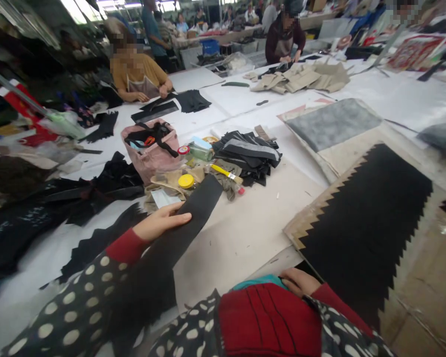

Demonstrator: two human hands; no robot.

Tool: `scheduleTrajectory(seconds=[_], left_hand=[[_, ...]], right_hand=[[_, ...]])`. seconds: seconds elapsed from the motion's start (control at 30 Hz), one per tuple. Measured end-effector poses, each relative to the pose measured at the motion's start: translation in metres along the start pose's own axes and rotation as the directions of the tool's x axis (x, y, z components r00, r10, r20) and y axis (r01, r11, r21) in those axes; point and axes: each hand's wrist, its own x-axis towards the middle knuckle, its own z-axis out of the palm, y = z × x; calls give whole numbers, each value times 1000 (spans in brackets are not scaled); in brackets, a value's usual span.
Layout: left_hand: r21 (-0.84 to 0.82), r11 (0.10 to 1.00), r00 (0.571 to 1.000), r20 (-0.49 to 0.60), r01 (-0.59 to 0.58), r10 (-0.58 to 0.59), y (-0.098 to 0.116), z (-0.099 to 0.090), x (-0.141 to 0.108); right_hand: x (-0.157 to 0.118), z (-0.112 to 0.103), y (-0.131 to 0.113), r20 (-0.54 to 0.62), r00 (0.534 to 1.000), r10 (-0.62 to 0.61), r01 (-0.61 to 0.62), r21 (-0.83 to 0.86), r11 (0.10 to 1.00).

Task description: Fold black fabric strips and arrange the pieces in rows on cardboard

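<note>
My left hand grips a flat black strip of fabric-like material, its thumb lying across the top face. The near part of the strip runs back beneath my polka-dot sleeve. Low at the table's front edge is my right hand, fingers curled beside a turquoise cloth at my lap; what they hold, if anything, is hidden. To its right lies a board covered by a row of overlapping black pieces with stepped, zigzag edges. More black pieces with stepped edges lie left of my left arm.
Ahead stand a pink bag, a yellow-lidded jar, a yellow-handled brush and a heap of black and grey strips. A grey padded sheet lies beyond. Two people work across the table near beige pieces.
</note>
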Motion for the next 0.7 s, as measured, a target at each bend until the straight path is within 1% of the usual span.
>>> scheduleTrajectory(seconds=[0.07, 0.1, 0.13, 0.17, 0.2, 0.23, 0.27, 0.3, 0.33, 0.37, 0.4, 0.43, 0.5, 0.6, 0.7], left_hand=[[153, 984, 996, 12, -95, 94, 8, 9, 12], [262, 952, 987, 11, -160, 163, 10, 15, 19], [384, 895, 971, 15, -227, 240, 11, 24, 29], [506, 814, 949, 28, -283, 313, 8, 35, 41], [617, 719, 929, 54, -320, 366, 2, 48, 55], [707, 627, 916, 74, -328, 395, -7, 63, 70], [782, 549, 917, 70, -294, 393, -19, 79, 86], [845, 485, 934, 44, -224, 354, -33, 94, 102], [894, 428, 959, 9, -134, 282, -47, 109, 117], [926, 370, 973, -11, -78, 232, -61, 120, 130], [941, 336, 973, -34, -46, 228, -74, 129, 141], [948, 317, 972, -43, -34, 232, -85, 135, 148], [950, 311, 966, -41, -41, 256, -100, 136, 156], [942, 329, 961, -29, -66, 274, -112, 125, 151], [932, 361, 963, -56, -44, 263, -120, 114, 140]], right_hand=[[-2, 4, 6, -15, 1000, -8, 8, 9, 1000], [-2, 5, 8, -20, 1000, -12, 12, 12, 1000], [-2, 6, 9, -26, 1000, -12, 13, 14, 1000], [-1, 7, 10, -30, 999, -14, 14, 16, 1000], [0, 8, 9, -32, 999, -18, 19, 18, 1000], [1, 8, 8, -31, 999, -25, 25, 19, 999], [2, 8, 7, -32, 999, -31, 31, 19, 999], [2, 6, 5, -32, 999, -36, 37, 18, 999], [2, 5, 3, -30, 999, -41, 42, 17, 999], [1, 3, 1, -29, 999, -46, 47, 17, 999], [0, 1, 0, -27, 998, -51, 51, 16, 999], [-2, -1, -1, -25, 998, -54, 54, 15, 998], [-6, -4, -2, -25, 998, -52, 53, 16, 998], [-8, -4, -2, -38, 998, -41, 42, 20, 999], [-2, -2, -6, -55, 997, -56, 58, 23, 998]])
